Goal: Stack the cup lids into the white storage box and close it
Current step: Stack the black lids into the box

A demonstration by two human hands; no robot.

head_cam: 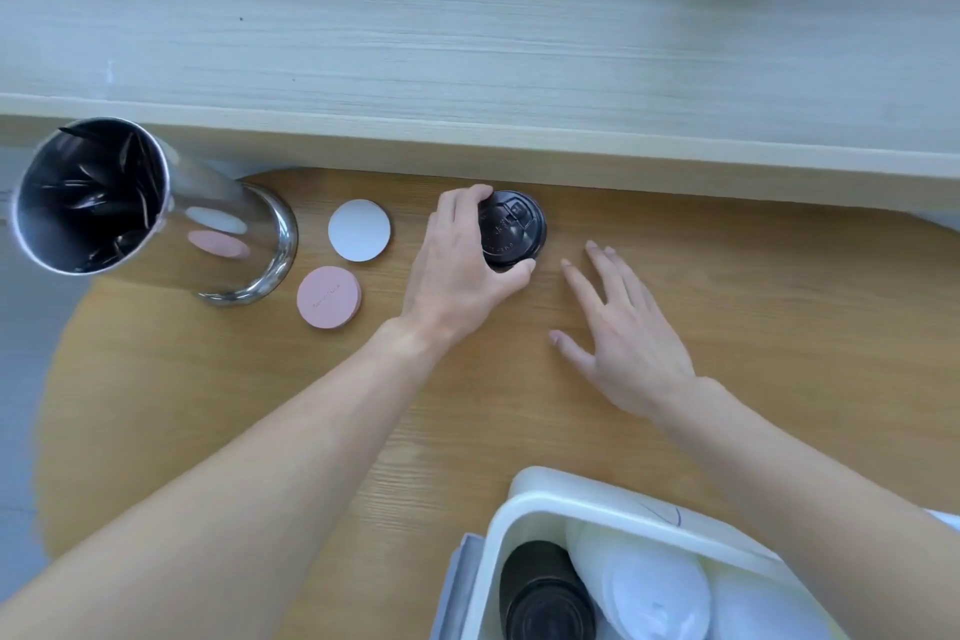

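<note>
- While both arms reach forward, the round wooden worktop [208, 405] takes up most of the view, with a pale shelf [467, 42] along its far edge.
- At the far left stands a tall shiny metal can [150, 218] with a black bag inside it.
- At the near right edge sits the white storage box [524, 525], open, with its top off.
- Inside the box lie a stack of black lids [545, 592] on the left and white lids [660, 592] beside them on the right.
- A flat white piece [597, 486] shows just behind the box; I cannot tell if it is the box's top.
- The left hand [457, 270] is curled round a black cup lid [511, 230] near the far edge of the worktop, with fingers on the far side and the thumb on the near side.
- The right hand [628, 327] is just to the right of that lid, flat and spread out with straight fingers, holding nothing. I cannot tell if it touches the wood.
- The black cup lid is well apart from the box, over by the shelf.
- A white round disc [359, 230] lies flat between the metal can and the left hand.
- A pink round disc [329, 297] lies flat just in front of the white one, close to the can's base.
</note>
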